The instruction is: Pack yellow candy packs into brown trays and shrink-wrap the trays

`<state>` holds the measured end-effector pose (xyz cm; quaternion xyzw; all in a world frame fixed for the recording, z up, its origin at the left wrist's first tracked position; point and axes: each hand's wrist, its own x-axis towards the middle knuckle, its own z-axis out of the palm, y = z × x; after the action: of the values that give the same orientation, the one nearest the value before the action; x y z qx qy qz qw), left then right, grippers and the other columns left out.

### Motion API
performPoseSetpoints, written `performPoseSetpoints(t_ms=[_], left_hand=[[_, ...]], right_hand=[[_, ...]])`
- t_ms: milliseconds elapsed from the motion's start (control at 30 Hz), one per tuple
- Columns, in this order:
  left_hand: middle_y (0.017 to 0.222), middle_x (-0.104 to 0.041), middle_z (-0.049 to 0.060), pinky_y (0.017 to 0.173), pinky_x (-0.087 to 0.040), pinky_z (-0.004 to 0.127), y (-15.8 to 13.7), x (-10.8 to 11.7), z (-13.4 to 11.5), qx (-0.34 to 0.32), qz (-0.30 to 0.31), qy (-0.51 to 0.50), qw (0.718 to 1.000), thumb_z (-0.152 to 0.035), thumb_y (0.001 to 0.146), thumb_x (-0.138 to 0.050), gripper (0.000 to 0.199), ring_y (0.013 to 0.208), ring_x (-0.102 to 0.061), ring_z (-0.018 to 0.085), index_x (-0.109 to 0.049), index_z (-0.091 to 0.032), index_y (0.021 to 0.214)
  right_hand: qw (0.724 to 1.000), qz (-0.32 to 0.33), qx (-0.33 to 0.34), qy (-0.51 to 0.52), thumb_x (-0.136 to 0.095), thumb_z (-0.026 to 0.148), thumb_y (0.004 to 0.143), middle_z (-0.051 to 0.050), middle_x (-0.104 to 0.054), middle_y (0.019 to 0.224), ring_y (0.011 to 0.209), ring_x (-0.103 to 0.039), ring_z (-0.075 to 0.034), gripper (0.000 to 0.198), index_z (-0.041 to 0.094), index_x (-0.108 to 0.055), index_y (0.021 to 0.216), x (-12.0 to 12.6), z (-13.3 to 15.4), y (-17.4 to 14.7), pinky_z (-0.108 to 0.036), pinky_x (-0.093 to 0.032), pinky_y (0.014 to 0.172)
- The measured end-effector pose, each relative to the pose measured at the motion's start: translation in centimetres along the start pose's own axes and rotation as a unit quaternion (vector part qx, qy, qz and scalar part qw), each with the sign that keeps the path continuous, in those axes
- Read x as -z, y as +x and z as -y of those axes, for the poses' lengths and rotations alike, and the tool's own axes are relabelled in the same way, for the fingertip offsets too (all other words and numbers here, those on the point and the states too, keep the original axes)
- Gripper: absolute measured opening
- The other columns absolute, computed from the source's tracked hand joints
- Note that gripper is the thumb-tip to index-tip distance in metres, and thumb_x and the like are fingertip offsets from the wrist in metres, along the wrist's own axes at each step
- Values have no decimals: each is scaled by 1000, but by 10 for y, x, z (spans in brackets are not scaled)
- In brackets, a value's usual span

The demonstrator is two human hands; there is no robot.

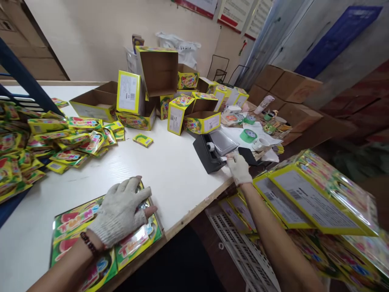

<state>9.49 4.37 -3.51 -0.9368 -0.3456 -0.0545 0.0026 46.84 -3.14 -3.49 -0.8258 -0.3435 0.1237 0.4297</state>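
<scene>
My left hand [123,211], in a white glove with bare fingertips, lies spread and flat on a green and yellow printed carton [136,245] at the table's front edge. Its top shows watermelon pictures and shiny film. Out to the right, my gloved right hand [239,169] is at the front end of a black tape dispenser [204,156]. Thumb and finger pinch together there at the cutting edge, on what looks like the end of the tape; the strip itself barely shows. A white roll [210,146] sits inside the dispenser.
Loose candy packs [79,142] pile up at left beside a blue metal frame [27,77]. One small pack [142,140] lies alone. Open yellow cartons [159,73] stand behind. Green tape [248,136] lies at right. Filled cartons [316,194] are stacked below my right arm.
</scene>
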Motion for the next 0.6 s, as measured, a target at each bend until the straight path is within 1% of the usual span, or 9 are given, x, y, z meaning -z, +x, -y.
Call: performPoseSetpoints(t_ms=[33,100,133,200,300,400,433,500,600], left_hand=[[123,-55,15,88,-44,51,0,1,0,2,0,-2,1000,-56,84,-51,35,112,-53,37,-69,-27,95],[123,-55,15,87,-44,51,0,2,-1,3,0,-2,1000,-55,84,-51,35,111,-54,36,-69,-28,95],[123,-55,15,88,-44,51,0,2,-1,2,0,0,1000,-55,84,-51,35,111,-54,36,-69,-28,96],[124,-55,14,88,-45,50,0,2,-1,1,1,5,1000,-55,85,-51,35,112,-54,35,-69,-28,97],[125,-54,14,88,-45,50,0,2,-1,1,5,12,1000,-57,85,-49,37,113,-53,35,-68,-28,98],[126,-53,15,89,-45,50,0,2,0,4,8,15,1000,-58,86,-48,39,114,-53,36,-68,-28,99],[126,-53,15,89,-45,50,0,2,0,4,9,15,1000,-58,85,-48,39,114,-53,36,-69,-28,99],[127,-53,15,89,-45,50,0,1,1,1,9,17,1000,-60,84,-49,42,113,-53,36,-68,-27,100],[128,-51,16,89,-44,51,0,-1,2,-3,2,22,1000,-65,82,-49,47,112,-53,37,-68,-27,102]], right_hand=[[1000,11,-10,6,-47,38,84,-11,-67,87,87,-60,-23,27,18,-62,73,4,-6,15,-33,-48,72],[998,59,-18,27,-45,41,84,-11,-68,81,78,-61,-21,34,18,-63,67,3,-14,32,-32,-48,66],[996,75,-18,38,-47,42,83,-10,-68,78,74,-60,-20,33,18,-63,65,0,-16,36,-31,-48,64],[994,90,-13,57,-57,39,76,-7,-68,73,72,-59,-19,25,18,-63,64,-6,-18,36,-30,-47,65],[994,64,-2,87,-65,35,66,-5,-68,76,80,-59,-19,16,19,-63,66,-6,-19,30,-30,-46,74],[993,22,-1,117,-65,38,64,-4,-67,81,87,-58,-20,18,20,-62,66,6,-23,16,-29,-45,77],[992,14,-5,127,-65,39,63,-3,-66,79,85,-57,-19,20,20,-62,65,10,-26,10,-29,-44,75],[989,9,-25,147,-66,42,62,-1,-62,70,73,-55,-17,24,19,-60,63,13,-34,-5,-28,-44,66],[980,21,-72,186,-68,49,59,2,-55,57,56,-50,-13,31,20,-55,59,1,-48,-23,-25,-40,51]])
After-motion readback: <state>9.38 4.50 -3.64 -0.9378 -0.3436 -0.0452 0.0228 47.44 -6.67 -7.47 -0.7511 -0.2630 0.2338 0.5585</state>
